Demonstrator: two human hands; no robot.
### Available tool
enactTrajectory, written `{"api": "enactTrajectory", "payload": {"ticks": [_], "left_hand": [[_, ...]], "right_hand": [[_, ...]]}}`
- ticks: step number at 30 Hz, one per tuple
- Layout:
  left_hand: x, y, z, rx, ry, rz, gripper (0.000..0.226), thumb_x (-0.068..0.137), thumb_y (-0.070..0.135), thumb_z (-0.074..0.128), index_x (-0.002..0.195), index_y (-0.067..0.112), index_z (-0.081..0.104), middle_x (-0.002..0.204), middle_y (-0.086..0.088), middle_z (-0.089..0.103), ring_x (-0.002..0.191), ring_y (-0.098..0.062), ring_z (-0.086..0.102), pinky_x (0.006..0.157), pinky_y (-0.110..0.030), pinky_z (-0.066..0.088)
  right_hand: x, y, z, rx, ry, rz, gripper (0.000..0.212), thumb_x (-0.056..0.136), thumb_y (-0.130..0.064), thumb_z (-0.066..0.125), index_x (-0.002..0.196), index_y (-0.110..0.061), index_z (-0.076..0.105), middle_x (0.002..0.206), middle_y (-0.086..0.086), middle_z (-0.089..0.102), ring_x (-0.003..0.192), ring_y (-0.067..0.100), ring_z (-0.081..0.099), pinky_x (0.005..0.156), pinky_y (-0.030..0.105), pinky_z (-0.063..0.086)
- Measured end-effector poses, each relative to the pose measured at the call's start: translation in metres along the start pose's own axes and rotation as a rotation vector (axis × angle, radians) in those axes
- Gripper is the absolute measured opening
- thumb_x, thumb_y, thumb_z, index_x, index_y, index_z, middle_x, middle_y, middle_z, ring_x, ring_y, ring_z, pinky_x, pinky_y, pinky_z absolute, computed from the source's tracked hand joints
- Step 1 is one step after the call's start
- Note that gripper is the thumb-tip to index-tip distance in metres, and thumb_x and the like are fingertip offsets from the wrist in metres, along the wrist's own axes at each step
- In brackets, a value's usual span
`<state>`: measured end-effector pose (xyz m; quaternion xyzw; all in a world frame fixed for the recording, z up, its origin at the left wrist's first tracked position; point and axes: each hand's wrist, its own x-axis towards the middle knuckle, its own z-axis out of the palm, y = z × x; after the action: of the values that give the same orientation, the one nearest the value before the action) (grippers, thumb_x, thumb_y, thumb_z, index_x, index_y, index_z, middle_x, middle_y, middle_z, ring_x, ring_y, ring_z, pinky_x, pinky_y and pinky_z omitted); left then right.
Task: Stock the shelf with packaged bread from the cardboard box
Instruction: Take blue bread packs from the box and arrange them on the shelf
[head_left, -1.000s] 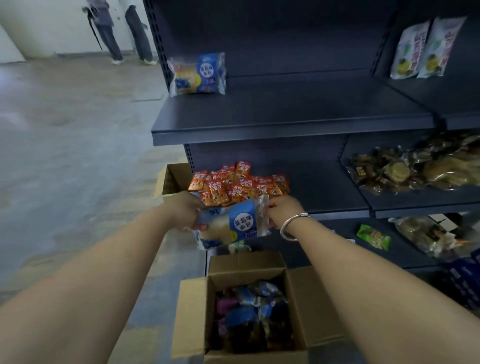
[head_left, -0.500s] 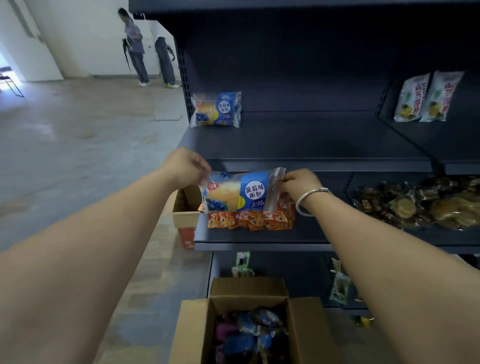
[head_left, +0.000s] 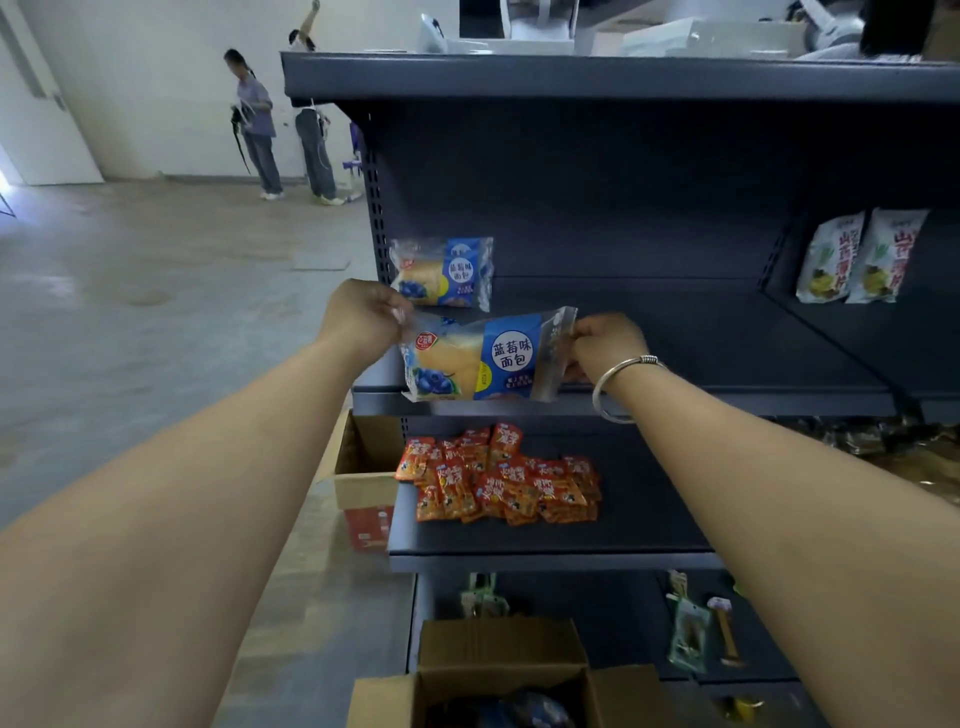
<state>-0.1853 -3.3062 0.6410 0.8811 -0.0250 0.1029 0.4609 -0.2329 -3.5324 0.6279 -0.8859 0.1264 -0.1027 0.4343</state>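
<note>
You hold one packaged bread (head_left: 480, 361) in the air in front of the dark shelf (head_left: 675, 332), level with its front edge, long side across, its blue label facing you. Your left hand (head_left: 361, 317) pinches the clear seal at the pack's left end, with the fingers (head_left: 397, 312) closed tight on the plastic. Your right hand (head_left: 605, 345) grips the seal at the right end in the same way, fingers curled shut on it, and a silver bracelet (head_left: 621, 376) sits on that wrist.

Just behind your left hand, a second bread pack (head_left: 444, 273) of the same kind stands on that shelf at its far left, against the perforated upright. Well to the right, in the next bay, two pale snack bags (head_left: 862, 254) stand side by side.

On the shelf below lies a loose heap of small orange-red sachets (head_left: 501, 475). At the bottom edge of the view the open cardboard box (head_left: 501, 670) sits on the floor, its flaps up, with blue packs inside only partly visible. A second, smaller open box (head_left: 366, 470) stands to the left of the shelving. Far back by the white wall, two people (head_left: 283, 124) stand on the concrete floor (head_left: 130, 312).
</note>
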Motion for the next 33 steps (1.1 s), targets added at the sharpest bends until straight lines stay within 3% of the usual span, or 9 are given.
{"api": "enactTrajectory", "payload": {"ticks": [3, 5, 7, 12, 16, 24, 29, 33], "left_hand": [[0.026, -0.005, -0.010, -0.049, 0.011, 0.017, 0.023, 0.074, -0.015, 0.064, 0.084, 0.005, 0.070, 0.096, -0.022, 0.068, 0.094, -0.032, 0.064, 0.089, -0.042, 0.054], [0.043, -0.008, -0.015, -0.066, 0.005, 0.015, 0.022, 0.077, -0.014, 0.061, 0.088, 0.004, 0.069, 0.097, -0.019, 0.068, 0.086, -0.023, 0.059, 0.086, -0.039, 0.053], [0.060, -0.012, -0.019, -0.058, 0.012, 0.030, 0.023, 0.078, -0.013, 0.058, 0.094, -0.002, 0.070, 0.091, -0.016, 0.067, 0.087, -0.024, 0.062, 0.085, -0.035, 0.052], [0.102, -0.036, -0.016, -0.162, 0.005, -0.030, 0.026, 0.078, -0.014, 0.055, 0.094, -0.002, 0.071, 0.082, -0.017, 0.065, 0.086, -0.033, 0.066, 0.085, -0.044, 0.056], [0.130, -0.052, -0.005, -0.209, 0.010, -0.059, 0.028, 0.080, -0.014, 0.052, 0.098, -0.002, 0.070, 0.082, -0.018, 0.064, 0.077, -0.029, 0.064, 0.085, -0.049, 0.055], [0.184, -0.073, 0.020, -0.236, 0.001, -0.070, 0.027, 0.086, -0.008, 0.052, 0.105, 0.000, 0.069, 0.106, -0.022, 0.067, 0.099, -0.032, 0.065, 0.092, -0.043, 0.053], [0.204, -0.088, 0.027, -0.241, -0.011, -0.075, 0.033, 0.085, -0.012, 0.047, 0.109, -0.002, 0.068, 0.110, -0.023, 0.066, 0.102, -0.034, 0.063, 0.094, -0.043, 0.052], [0.213, -0.091, 0.028, -0.242, -0.019, -0.072, 0.037, 0.084, -0.013, 0.044, 0.110, 0.000, 0.067, 0.112, -0.022, 0.066, 0.106, -0.034, 0.061, 0.095, -0.043, 0.051]], "right_hand": [[0.019, -0.018, 0.011, -0.053, 0.065, -0.032, 0.029, 0.086, 0.004, 0.042, 0.093, 0.004, 0.070, 0.092, 0.021, 0.071, 0.085, 0.034, 0.068, 0.083, 0.044, 0.056], [0.032, -0.027, 0.019, -0.050, 0.125, -0.049, 0.028, 0.083, 0.004, 0.043, 0.089, 0.006, 0.070, 0.089, 0.022, 0.070, 0.085, 0.034, 0.068, 0.082, 0.044, 0.056], [0.045, -0.033, 0.028, -0.057, 0.158, -0.050, 0.026, 0.082, 0.005, 0.043, 0.086, 0.007, 0.069, 0.088, 0.023, 0.070, 0.085, 0.033, 0.068, 0.082, 0.045, 0.056], [0.083, -0.040, 0.056, -0.115, 0.165, -0.034, 0.024, 0.082, 0.002, 0.047, 0.086, 0.005, 0.070, 0.086, 0.021, 0.071, 0.082, 0.032, 0.068, 0.081, 0.043, 0.056], [0.110, -0.040, 0.078, -0.156, 0.167, -0.035, 0.023, 0.080, 0.005, 0.048, 0.085, 0.006, 0.070, 0.087, 0.023, 0.070, 0.082, 0.032, 0.068, 0.079, 0.042, 0.056], [0.157, -0.033, 0.109, -0.112, 0.185, 0.034, 0.024, 0.085, 0.002, 0.046, 0.089, 0.006, 0.069, 0.093, 0.023, 0.068, 0.087, 0.033, 0.066, 0.081, 0.040, 0.055], [0.176, -0.023, 0.128, -0.106, 0.178, 0.047, 0.023, 0.085, -0.003, 0.048, 0.077, 0.010, 0.065, 0.080, 0.025, 0.066, 0.065, 0.020, 0.057, 0.051, 0.024, 0.042], [0.187, -0.025, 0.133, -0.070, 0.199, 0.052, 0.023, 0.085, -0.001, 0.045, 0.075, 0.007, 0.064, 0.074, 0.019, 0.062, 0.066, 0.021, 0.056, 0.049, 0.022, 0.039]]}}
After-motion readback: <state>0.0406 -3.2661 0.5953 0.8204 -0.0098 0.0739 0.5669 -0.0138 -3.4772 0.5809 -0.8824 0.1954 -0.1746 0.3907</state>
